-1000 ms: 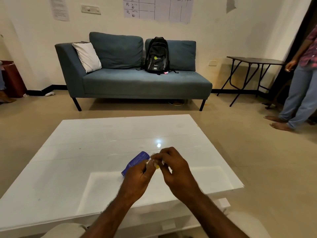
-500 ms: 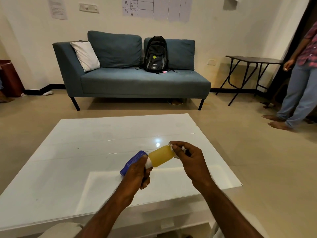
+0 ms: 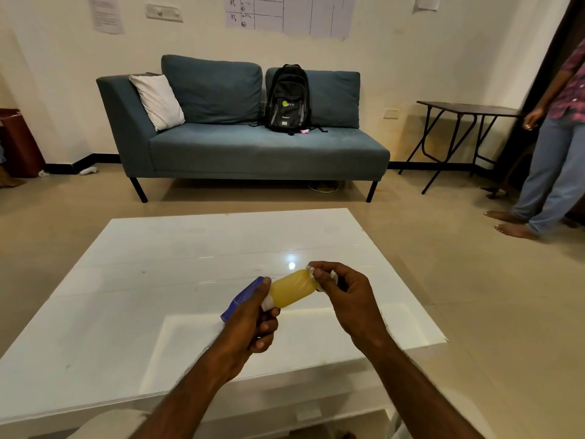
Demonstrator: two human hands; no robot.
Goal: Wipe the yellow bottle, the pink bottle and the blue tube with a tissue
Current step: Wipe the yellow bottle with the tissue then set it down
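Holding the yellow bottle (image 3: 292, 293) sideways in the air, the person had one hand at each end of it, above the part of the bench (image 3: 158, 264) that lay toward its near edge and a little right of its middle. The left hand (image 3: 253, 318) took the bottle's left end. Its fingers (image 3: 267, 327) were curled in toward the palm below that end and its thumb was laid over the top, so the end sat inside the grip and the yellow body stuck out to the right. A white bit showed at that end, cap or paper, I could not tell which. The right hand (image 3: 345, 299) met the bottle's other end, its fingertips bunched together and pinching a crumpled white tissue (image 3: 311, 275) against that end, so the paper lay between fingers and bottle with small tufts showing on either side of them. The blue tube (image 3: 242, 299) showed just beyond the left hand's knuckles, slanting away toward the bench's far side. Its near part was hidden by the hand, and it seemed to lie on the bench top. Beyond the bench's far edge stood a blue-grey sofa (image 3: 253, 153) against the wall, with a white pillow (image 3: 156, 101) at its left end and a black backpack (image 3: 288, 98) propped on the seat. A dark folding table (image 3: 468, 109) stood to its right, and another person (image 3: 557, 153) stood barefoot beside that table.
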